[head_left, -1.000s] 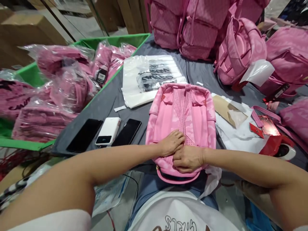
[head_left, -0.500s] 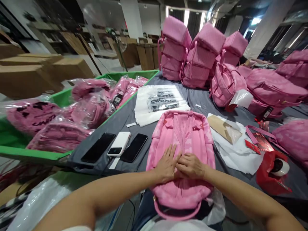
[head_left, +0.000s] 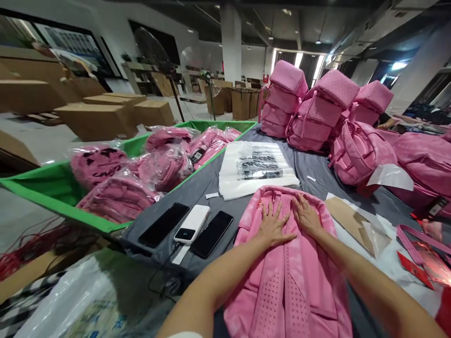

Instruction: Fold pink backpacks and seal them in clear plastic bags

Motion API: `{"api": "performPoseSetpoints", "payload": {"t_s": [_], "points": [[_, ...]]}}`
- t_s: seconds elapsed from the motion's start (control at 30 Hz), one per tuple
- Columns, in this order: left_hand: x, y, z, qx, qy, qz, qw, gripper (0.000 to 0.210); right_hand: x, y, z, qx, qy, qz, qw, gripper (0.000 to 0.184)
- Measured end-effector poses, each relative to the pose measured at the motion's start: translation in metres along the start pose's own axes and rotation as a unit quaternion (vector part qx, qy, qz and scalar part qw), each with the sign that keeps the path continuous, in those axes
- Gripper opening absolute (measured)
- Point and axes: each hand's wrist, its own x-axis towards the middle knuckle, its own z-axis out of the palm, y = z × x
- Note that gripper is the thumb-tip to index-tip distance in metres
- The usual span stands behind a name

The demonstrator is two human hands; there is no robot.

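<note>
A pink backpack (head_left: 317, 277) lies on the table in front of me with its strap side up. Its two perforated shoulder straps run side by side down the middle toward me. My left hand (head_left: 275, 226) rests on the straps near the far end, palm down and fingers spread. Just to its right, my right hand (head_left: 306, 216) lies with outstretched fingers on the right strap and back panel. Both hands touch the fabric. The near end of the backpack is cut off by the frame's bottom edge.
White printed plastic bags (head_left: 257, 169) are stacked beyond the backpack. Two black phones (head_left: 212, 234) and a white power bank (head_left: 192, 223) lie left. A green-rimmed bin (head_left: 116, 226) holds bagged pink backpacks. Stacked pink bags (head_left: 317, 112) stand behind; paper scraps (head_left: 352, 225) lie right.
Both hands have moved from the backpack's middle to its far end. My right hand has uncurled. The straps now extend toward me, and the view has tilted up and turned left.
</note>
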Motion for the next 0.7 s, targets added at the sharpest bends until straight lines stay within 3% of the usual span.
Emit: {"api": "performPoseSetpoints", "payload": {"t_s": [0.1, 0.17, 0.2, 0.3, 0.4, 0.53, 0.6, 0.7], "points": [[-0.005, -0.003, 0.009, -0.032, 0.005, -0.002, 0.999, 0.097, 0.040, -0.005, -0.024, -0.006, 0.030, 0.007, 1.000, 0.050], [-0.008, -0.002, 0.008, -0.046, 0.008, -0.003, 0.999, 0.102, 0.090, -0.018, -0.035, 0.035, 0.005, 0.029, 0.999, 0.044], [-0.009, -0.002, 0.007, -0.050, 0.013, -0.002, 0.999, 0.105, 0.118, -0.027, -0.035, 0.067, -0.037, 0.036, 0.996, 0.040], [-0.012, -0.003, 0.005, -0.058, 0.037, -0.004, 0.998, 0.107, 0.201, -0.059, -0.009, 0.149, -0.189, 0.021, 0.970, 0.022], [-0.016, -0.006, 0.007, -0.060, 0.054, 0.009, 0.997, 0.099, 0.255, -0.090, 0.040, 0.181, -0.262, 0.010, 0.948, 0.016], [-0.016, -0.009, 0.008, -0.063, 0.056, 0.029, 0.996, 0.105, 0.273, -0.110, 0.098, 0.201, -0.314, 0.032, 0.927, 0.025], [-0.016, -0.009, 0.007, -0.072, 0.050, 0.023, 0.996, 0.108, 0.270, -0.108, 0.112, 0.214, -0.319, 0.045, 0.922, 0.021], [-0.016, -0.009, 0.006, -0.089, 0.043, 0.020, 0.995, 0.103, 0.264, -0.100, 0.115, 0.225, -0.304, 0.065, 0.924, 0.016]]}}
